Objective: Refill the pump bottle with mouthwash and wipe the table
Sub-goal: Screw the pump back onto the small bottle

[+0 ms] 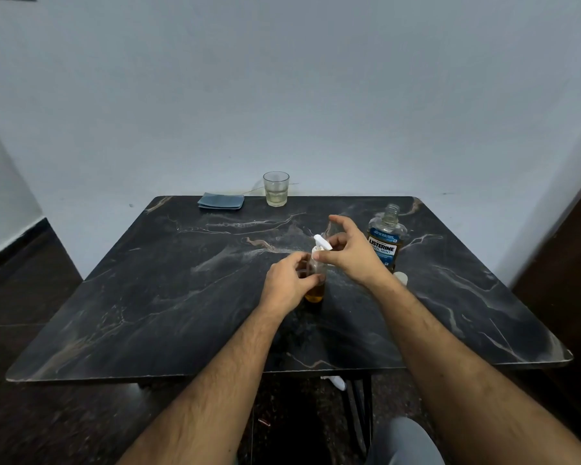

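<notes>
My left hand (291,283) is wrapped around the body of the small pump bottle (316,280), which stands upright near the middle of the dark marbled surface (148,297) with a little amber liquid at its bottom. My right hand (349,251) sits just above and to the right of it, thumb and first fingers pinched on the white pump head (321,245), the other fingers spread loose. The bottle's long axis runs straight up, so the head has to stay in line with the neck; I judge the next move to be turning it, though whether tightening or loosening I cannot tell. The right hand is the one on the cap, the left only steadies.

Just beyond my right hand stands the mouthwash bottle (386,238), open at the neck. A small white thing beside my right wrist may be its cap (401,277). At the far edge sit a folded blue cloth (220,201) and a glass (276,188), well apart from my hands.
</notes>
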`<move>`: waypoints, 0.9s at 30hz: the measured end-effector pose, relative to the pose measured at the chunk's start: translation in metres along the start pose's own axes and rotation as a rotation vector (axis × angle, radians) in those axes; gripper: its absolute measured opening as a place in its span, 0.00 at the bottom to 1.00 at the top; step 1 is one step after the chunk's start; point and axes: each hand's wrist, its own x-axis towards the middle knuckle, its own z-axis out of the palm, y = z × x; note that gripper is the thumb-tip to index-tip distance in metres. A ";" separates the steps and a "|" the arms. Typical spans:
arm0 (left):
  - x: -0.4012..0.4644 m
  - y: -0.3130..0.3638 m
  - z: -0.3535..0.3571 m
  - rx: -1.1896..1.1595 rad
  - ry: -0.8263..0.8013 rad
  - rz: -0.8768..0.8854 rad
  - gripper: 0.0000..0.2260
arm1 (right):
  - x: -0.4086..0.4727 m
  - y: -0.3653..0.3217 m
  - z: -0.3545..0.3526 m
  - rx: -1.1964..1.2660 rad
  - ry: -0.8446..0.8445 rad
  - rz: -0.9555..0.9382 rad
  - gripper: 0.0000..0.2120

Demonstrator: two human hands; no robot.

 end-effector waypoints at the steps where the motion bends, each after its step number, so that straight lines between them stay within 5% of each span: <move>1: 0.000 0.001 0.000 0.008 -0.001 0.004 0.19 | -0.001 0.000 0.000 0.012 -0.016 0.004 0.43; 5: 0.000 0.000 0.000 -0.010 0.001 0.000 0.19 | 0.001 0.001 -0.005 0.149 -0.120 0.041 0.41; 13: -0.001 0.001 -0.002 0.014 0.008 0.013 0.17 | -0.001 0.004 0.005 -0.046 -0.100 -0.063 0.45; 27: 0.000 0.002 -0.002 0.020 -0.011 0.006 0.18 | 0.001 0.012 0.001 0.172 -0.037 0.008 0.28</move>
